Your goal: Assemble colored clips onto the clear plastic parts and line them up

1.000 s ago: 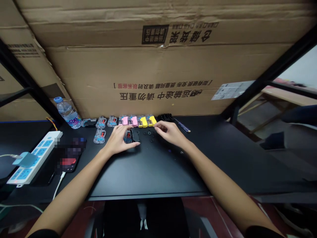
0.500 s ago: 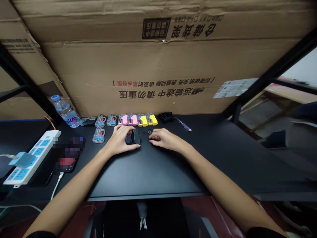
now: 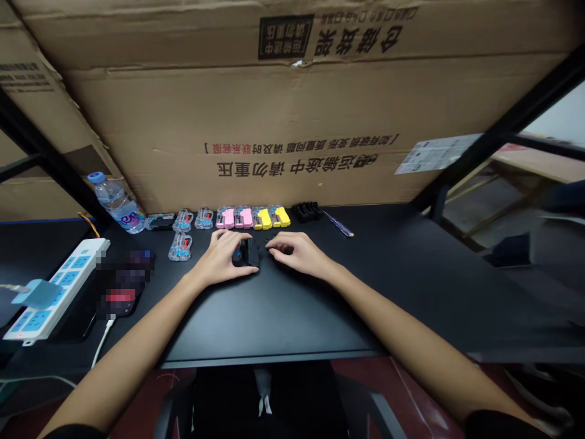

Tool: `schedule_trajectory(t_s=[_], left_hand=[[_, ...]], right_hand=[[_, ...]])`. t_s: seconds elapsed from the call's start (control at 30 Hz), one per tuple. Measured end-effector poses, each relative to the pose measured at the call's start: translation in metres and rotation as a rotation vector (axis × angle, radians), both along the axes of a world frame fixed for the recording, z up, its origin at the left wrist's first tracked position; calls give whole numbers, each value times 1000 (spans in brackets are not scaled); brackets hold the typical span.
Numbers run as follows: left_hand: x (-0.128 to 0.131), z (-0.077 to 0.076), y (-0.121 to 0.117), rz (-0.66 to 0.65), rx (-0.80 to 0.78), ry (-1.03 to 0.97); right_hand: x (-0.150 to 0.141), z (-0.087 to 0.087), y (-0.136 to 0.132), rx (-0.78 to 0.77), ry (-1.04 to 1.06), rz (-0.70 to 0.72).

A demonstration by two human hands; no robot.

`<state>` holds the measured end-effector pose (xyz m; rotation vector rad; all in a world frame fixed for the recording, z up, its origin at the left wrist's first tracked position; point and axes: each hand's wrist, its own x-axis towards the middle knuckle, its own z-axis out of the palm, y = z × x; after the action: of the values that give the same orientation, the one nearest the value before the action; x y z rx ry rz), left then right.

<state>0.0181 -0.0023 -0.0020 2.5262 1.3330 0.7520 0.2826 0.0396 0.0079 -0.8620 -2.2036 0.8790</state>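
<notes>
A black case [image 3: 253, 253] was found gripped in the left hand [image 3: 223, 258], in front of the pink pieces [image 3: 245, 217] on the surface [image 3: 292, 317], while the right hand [image 3: 299, 252] was noted just beside it, curled, anything held being impossible to confirm.

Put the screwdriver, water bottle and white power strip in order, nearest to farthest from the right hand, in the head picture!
1. Screwdriver, beyond the right hand, toward the right.
2. Water bottle, back left.
3. White power strip, far left.
</notes>
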Motion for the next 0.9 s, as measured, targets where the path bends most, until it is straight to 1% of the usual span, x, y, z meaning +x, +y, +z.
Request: schedule_trajectory(t_s=[0.1,0.17,0.27,0.43,0.53,0.67,0.77,0.9], left_hand=[[2,-2,0,-31,7,-14],[3,-3,-1,-43,23,-23],[4,-5,0,-43,48,-35],[3,-6,-1,-29,55,-41],[4,-6,-2,-19,40,-30],[8,-8,-3,-22,69,-48],[9,-4,-4,-16,68,-61],[11,7,-10,-10,42,-54]], right_hand=[[-11,-10,-5,-217,218,-44],[-15,-15,-7,-302,275,-67],[-18,-19,-6,-333,283,-86],[-20,-21,-5,-305,288,-99],[-22,-26,-4,-382,345,-80],[-24,-31,-3,-479,463,-79],[-26,-27,-5,-519,495,-96],[-31,-13,-13,-586,504,-102]])
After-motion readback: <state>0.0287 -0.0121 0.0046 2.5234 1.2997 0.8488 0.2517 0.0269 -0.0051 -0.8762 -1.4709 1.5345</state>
